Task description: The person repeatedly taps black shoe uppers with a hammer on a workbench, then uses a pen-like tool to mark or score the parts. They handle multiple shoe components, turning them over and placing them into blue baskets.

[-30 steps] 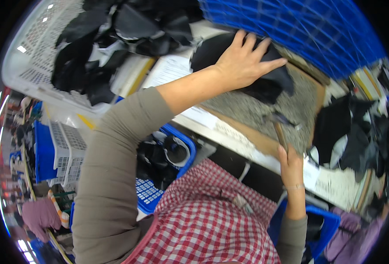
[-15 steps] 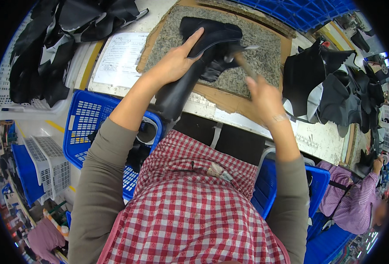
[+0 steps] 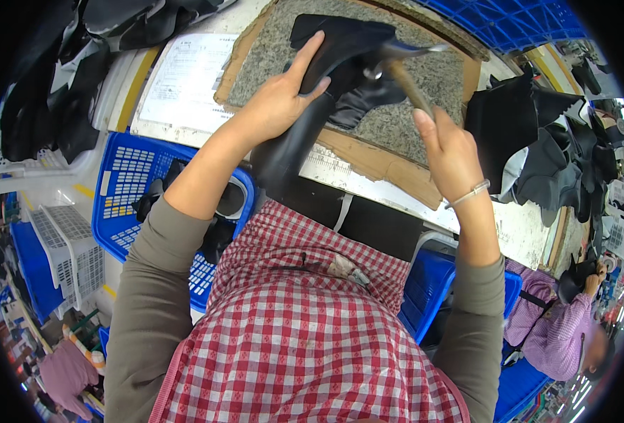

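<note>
A black leather boot upper [image 3: 347, 42] lies over a grey stone slab [image 3: 432, 84], its long shaft [image 3: 294, 144] hanging toward me over the table's front edge. My left hand [image 3: 283, 102] holds the upper, index finger stretched along the leather and thumb apart, the other fingers partly hidden. Closed in my right hand [image 3: 453, 151] is the wooden handle of a hammer [image 3: 410, 84]. The blurred metal hammer head is beside the upper's right part; whether it touches the leather I cannot tell. Another black leather part [image 3: 368, 99] shows on the slab beneath the upper.
Black leather pieces are heaped to the right [image 3: 537, 141] and far left [image 3: 51, 92]. A printed sheet [image 3: 185, 84] lies left of the slab. Blue baskets stand below the table at left [image 3: 128, 183] and right [image 3: 425, 289]. Another person [image 3: 559, 331] sits at the right.
My right hand and the hammer have shifted right, and the hammer head is a little farther from me. My left hand stays on the boot upper. The whole view has turned slightly.
</note>
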Demonstrator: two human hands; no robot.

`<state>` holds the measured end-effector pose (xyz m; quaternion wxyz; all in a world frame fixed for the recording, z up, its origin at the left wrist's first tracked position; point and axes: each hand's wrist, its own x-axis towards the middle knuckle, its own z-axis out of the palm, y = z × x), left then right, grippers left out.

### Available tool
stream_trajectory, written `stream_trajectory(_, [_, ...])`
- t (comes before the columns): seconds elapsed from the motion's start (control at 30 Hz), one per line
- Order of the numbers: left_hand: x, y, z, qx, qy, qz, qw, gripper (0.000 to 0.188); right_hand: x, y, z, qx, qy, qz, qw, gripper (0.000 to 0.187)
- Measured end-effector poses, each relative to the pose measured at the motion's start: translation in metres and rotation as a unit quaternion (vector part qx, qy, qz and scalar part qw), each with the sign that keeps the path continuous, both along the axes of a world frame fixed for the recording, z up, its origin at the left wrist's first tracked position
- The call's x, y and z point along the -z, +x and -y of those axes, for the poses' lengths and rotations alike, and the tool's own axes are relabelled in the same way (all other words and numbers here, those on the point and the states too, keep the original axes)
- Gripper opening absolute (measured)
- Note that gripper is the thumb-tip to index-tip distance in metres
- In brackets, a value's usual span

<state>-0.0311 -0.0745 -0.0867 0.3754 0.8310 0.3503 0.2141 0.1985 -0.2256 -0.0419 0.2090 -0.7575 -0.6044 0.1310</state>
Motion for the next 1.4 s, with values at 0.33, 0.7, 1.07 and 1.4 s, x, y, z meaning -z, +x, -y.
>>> stream_trajectory(0.33, [0.006,0.001,0.001,-0.010,-0.015,0.005,1.000,0.069,0.015,0.000,0.026,-0.003,0.068,-0.028,0.997,0.045])
stream_trajectory(0.7, [-0.010,-0.071,0.043,0.028,0.001,0.089,0.996,0.069,0.038,0.054,0.049,0.073,0.073,0.228,0.968,0.043])
stream_trajectory(1.07, [-0.039,-0.143,0.122,0.161,-0.177,0.024,0.971,0.068,-0.016,-0.118,0.115,-0.308,0.269,0.222,0.885,0.022])
stream_trajectory(1.4, [-0.042,-0.117,0.199,0.340,0.146,0.123,0.921,0.067,-0.033,-0.134,0.192,-0.263,0.108,0.209,0.936,0.017])
